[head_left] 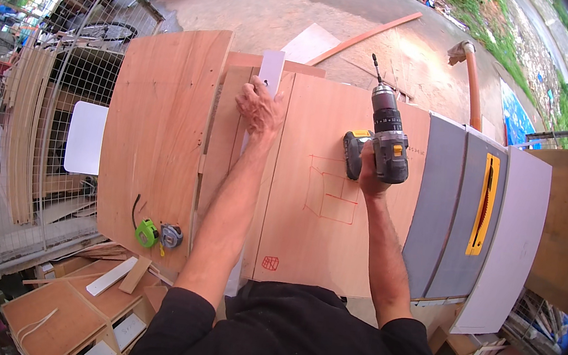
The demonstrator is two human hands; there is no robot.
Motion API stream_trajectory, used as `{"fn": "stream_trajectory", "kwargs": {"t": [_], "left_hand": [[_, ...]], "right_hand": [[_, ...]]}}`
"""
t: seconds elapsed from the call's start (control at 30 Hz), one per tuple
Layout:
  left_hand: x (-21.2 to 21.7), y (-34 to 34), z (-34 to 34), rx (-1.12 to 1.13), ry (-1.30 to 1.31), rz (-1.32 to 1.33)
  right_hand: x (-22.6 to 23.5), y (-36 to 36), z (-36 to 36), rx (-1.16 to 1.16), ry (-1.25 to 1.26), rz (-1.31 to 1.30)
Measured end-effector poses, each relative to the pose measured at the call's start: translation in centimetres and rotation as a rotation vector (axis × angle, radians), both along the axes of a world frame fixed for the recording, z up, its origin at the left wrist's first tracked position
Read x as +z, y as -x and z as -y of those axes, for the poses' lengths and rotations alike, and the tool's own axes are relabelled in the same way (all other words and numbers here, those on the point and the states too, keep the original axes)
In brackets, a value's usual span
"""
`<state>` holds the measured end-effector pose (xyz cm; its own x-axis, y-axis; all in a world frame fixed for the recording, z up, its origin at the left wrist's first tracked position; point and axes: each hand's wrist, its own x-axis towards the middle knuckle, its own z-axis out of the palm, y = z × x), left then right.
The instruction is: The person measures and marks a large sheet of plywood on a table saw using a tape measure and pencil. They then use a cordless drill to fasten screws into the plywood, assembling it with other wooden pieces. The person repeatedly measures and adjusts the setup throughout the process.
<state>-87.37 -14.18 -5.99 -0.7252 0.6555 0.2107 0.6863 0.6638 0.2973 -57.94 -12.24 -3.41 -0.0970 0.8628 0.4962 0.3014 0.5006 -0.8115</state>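
Observation:
My right hand (370, 179) is wrapped around the handle of a black and yellow cordless drill (391, 144). A long bit points away from me, up off the wood. With curled fingers, my left hand (261, 107) grips a narrow pale board (272, 64) near its far end. My left forearm hides much of that board's length. Beneath both hands lies a wide light-brown wooden panel (310, 252) with red box sketches drawn on it. Beside my left arm, another brown wooden sheet (165, 106) carries a green tape measure (147, 232) and a grey tape measure (171, 235).
To the right is a grey saw table (460, 213) with a yellow blade insert (484, 206); a white panel (514, 241) stands beyond it. Wire mesh fencing (83, 82) and stacked boards line the left. Wooden cabinet pieces (63, 299) lie low at the near left.

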Motion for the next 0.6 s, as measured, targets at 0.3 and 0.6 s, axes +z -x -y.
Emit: {"fn": "stream_trajectory", "kwargs": {"t": [0.3,0.6], "left_hand": [[0.2,0.0,0.0,-0.004,0.003,0.013],[-1.0,-0.2,1.0,-0.034,-0.025,-0.062]], "right_hand": [[0.9,0.4,0.2,0.009,-0.013,-0.022],[-1.0,-0.6,0.7,0.042,0.076,-0.077]]}}
